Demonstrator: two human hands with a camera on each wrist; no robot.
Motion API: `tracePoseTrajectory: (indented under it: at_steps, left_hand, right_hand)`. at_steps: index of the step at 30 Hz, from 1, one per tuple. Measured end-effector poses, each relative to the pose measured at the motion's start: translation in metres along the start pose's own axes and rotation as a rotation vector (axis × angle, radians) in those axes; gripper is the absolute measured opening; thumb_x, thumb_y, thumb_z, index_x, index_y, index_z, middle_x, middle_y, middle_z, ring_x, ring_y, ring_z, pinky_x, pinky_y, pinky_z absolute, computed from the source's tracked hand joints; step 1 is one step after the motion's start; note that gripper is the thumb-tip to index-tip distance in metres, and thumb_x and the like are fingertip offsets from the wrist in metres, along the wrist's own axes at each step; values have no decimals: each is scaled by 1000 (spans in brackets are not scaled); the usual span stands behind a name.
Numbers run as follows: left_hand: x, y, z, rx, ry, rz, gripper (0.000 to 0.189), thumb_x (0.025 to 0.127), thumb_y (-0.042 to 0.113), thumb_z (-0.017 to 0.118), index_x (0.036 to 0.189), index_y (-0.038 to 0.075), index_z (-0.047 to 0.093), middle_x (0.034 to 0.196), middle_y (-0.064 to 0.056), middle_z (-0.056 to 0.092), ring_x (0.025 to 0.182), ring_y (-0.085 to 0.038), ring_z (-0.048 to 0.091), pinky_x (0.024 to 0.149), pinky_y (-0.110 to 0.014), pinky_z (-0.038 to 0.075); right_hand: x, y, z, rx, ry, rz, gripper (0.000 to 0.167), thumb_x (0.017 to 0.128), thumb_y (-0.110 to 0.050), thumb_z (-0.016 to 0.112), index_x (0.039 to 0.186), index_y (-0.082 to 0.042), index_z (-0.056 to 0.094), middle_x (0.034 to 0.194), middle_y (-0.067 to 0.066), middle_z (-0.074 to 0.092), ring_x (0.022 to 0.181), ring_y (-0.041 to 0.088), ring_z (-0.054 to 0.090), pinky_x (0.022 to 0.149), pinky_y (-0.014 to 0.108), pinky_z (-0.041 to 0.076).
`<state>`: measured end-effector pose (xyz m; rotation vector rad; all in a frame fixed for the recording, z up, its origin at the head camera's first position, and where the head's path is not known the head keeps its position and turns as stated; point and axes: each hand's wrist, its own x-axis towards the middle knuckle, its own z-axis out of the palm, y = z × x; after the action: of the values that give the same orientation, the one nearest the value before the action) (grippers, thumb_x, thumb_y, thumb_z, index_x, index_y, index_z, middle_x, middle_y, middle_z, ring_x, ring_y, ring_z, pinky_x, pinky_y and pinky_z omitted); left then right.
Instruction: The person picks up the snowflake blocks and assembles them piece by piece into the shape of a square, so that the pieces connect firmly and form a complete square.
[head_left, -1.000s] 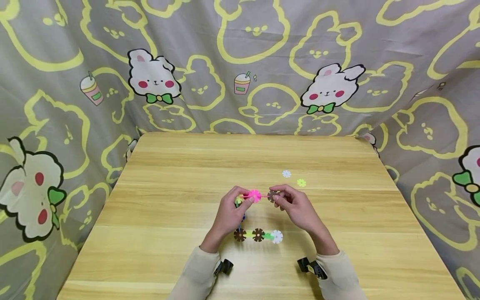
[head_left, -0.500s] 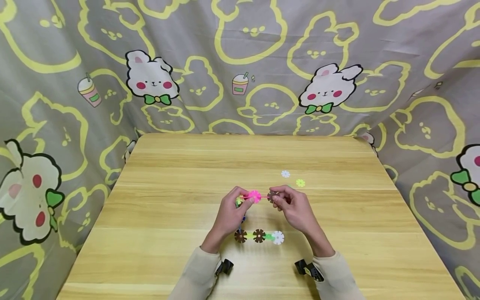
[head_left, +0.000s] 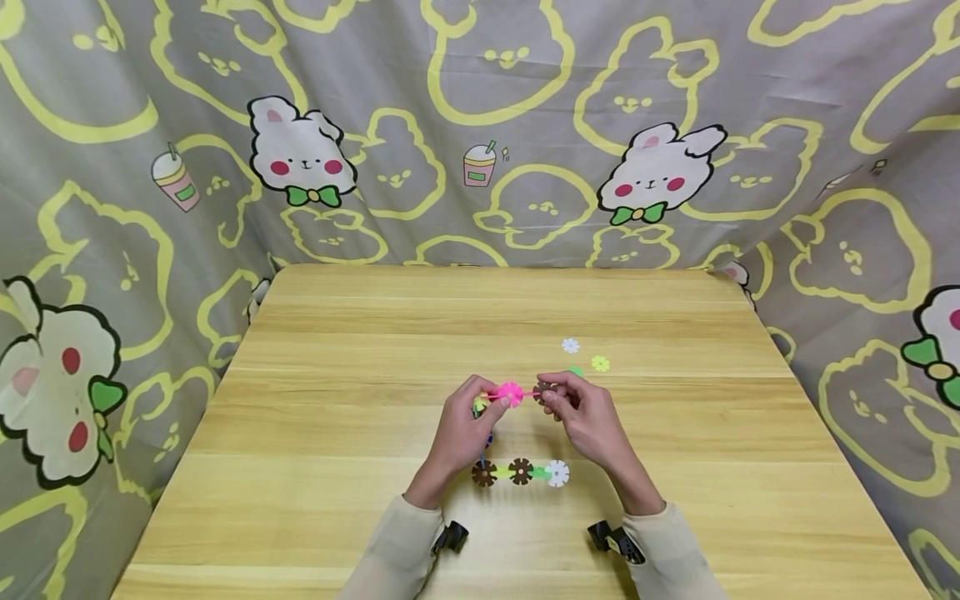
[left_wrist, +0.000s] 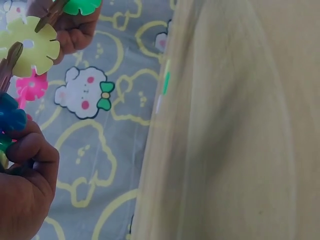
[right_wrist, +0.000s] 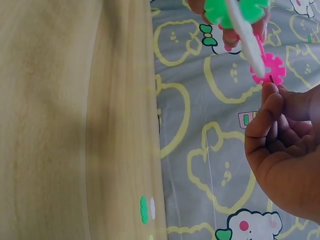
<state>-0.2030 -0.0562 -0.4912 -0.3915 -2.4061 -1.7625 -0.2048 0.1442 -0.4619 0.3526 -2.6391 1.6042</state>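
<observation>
A chain of slotted snowflake discs hangs in a C shape between my hands, raised above the table. My left hand [head_left: 463,425] pinches its upper left part beside a bright pink disc [head_left: 511,394]. The right hand [head_left: 595,419] pinches a brown disc [head_left: 543,392], joined to the pink ones by an edge-on pink disc. The lower row has a brown disc [head_left: 484,473], another brown disc [head_left: 521,471], yellow and green edge-on pieces, and a white disc [head_left: 557,473] at its end. Part of the chain's left side, with a blue disc [left_wrist: 11,112], is hidden behind my left hand in the head view.
Beyond my right hand lie a loose white disc [head_left: 571,345], a yellow-green disc [head_left: 601,364] and a partly covered green disc [head_left: 576,371]. The wooden table [head_left: 337,400] is bordered by a patterned curtain [head_left: 420,158] at the back and both sides.
Both hands keep their pinch on the chain and barely move. The right hand has shifted slightly left, and a green loose disc now shows beyond it.
</observation>
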Motion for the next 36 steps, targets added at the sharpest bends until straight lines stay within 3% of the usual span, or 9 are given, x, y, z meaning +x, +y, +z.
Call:
tracePoseTrajectory:
  at_steps: [6, 11, 13, 18, 19, 22, 25, 28, 36]
  left_hand:
    - [-1, 13, 0, -3, 31, -31, 10, 91, 14, 66, 97, 7, 66, 98, -6, 67, 99, -24, 63, 94, -41, 48]
    - [-1, 9, -1, 4, 22, -24, 14, 93, 23, 64, 104, 14, 67, 103, 0, 67, 104, -14, 61, 95, -37, 47]
    - [-1, -3, 1, -1, 13, -27, 19, 94, 28, 64, 111, 19, 66, 108, 3, 66, 94, -7, 60, 86, -33, 50]
    - [-3, -4, 0, -25, -20, -29, 34, 95, 27, 62, 129, 22, 58, 119, -3, 63, 59, -4, 52, 54, -21, 48]
    - [-3, -4, 0, -29, -24, -23, 36, 95, 26, 62, 131, 23, 57, 120, -4, 63, 59, -7, 55, 55, -21, 50]
    - [-2, -3, -2, -31, -12, -2, 41, 95, 25, 63, 134, 22, 54, 119, -7, 63, 88, -17, 65, 75, -28, 54]
    - [1, 0, -3, -25, 21, 27, 38, 95, 22, 62, 132, 19, 54, 115, -9, 64, 103, -23, 62, 83, -35, 52]
    - [5, 5, -4, -7, 22, 58, 31, 97, 22, 59, 127, 17, 56, 111, -8, 62, 99, -20, 60, 80, -34, 51]
    - [13, 17, 2, 114, -86, 161, 27, 100, 27, 51, 123, 16, 60, 110, 0, 60, 85, -10, 55, 68, -23, 47]
  right_hand:
    - [1, -3, -2, 5, -12, 8, 25, 95, -11, 61, 119, -13, 66, 77, 3, 66, 68, 27, 62, 57, 27, 52]
    - [2, -4, -6, 8, -33, 38, 29, 97, -14, 58, 125, -18, 63, 81, 3, 66, 69, 14, 60, 61, 30, 54]
    - [3, -4, -7, 7, -25, 34, 32, 96, -13, 59, 127, -17, 61, 83, 5, 66, 68, 14, 60, 60, 27, 52]
    - [4, -6, -11, 17, 37, 21, 23, 94, -12, 63, 117, -9, 63, 87, 8, 68, 72, 17, 63, 60, 22, 52]
    - [4, -7, -12, 20, 46, 16, 20, 94, -13, 63, 113, -8, 64, 88, 8, 69, 73, 17, 63, 62, 22, 52]
    - [4, -9, -16, 1, 65, -12, 16, 95, -15, 61, 109, -10, 66, 87, 7, 69, 74, 17, 63, 62, 24, 53]
    - [5, -11, -18, -39, 74, -53, 16, 95, -16, 61, 109, -13, 68, 85, 5, 69, 72, 17, 62, 59, 24, 51]
    - [6, -14, -18, -83, 74, -94, 16, 94, -14, 63, 108, -14, 69, 82, 2, 69, 69, 18, 61, 58, 23, 49]
    - [8, -19, -12, -117, 22, -194, 8, 90, -13, 67, 99, -11, 68, 79, -2, 69, 69, 9, 62, 61, 23, 52]
